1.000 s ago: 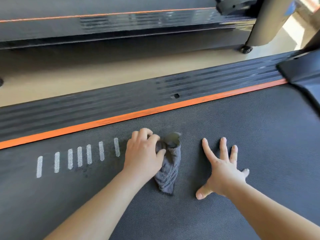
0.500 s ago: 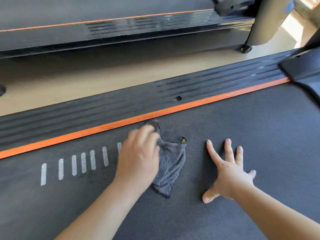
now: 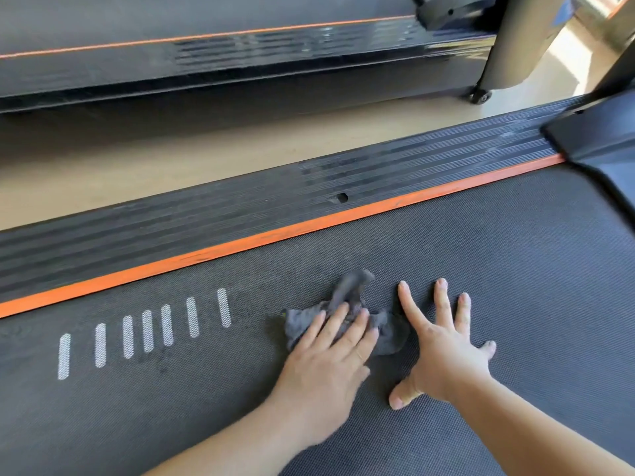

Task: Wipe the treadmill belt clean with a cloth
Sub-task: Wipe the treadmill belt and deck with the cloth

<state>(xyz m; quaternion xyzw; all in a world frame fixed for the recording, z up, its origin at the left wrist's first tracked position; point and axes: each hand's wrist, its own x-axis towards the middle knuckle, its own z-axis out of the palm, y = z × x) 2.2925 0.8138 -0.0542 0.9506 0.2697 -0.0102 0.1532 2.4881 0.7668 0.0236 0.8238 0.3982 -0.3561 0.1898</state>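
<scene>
On the belt [image 3: 481, 269]: a crumpled cloth [image 3: 350, 286] under the left hand [image 3: 330, 359], right hand [image 3: 443, 345] spread beside it, perhaps dirt specks [image 3: 161, 367] near white marks [image 3: 147, 331].

A second treadmill [image 3: 240, 73] stood beyond a strip of tan floor [image 3: 137, 166], with a thin orange line [image 3: 206, 37] along its deck. Its grey upright [image 3: 522, 39] rose at the right, a small black wheel [image 3: 480, 96] at the foot.
</scene>
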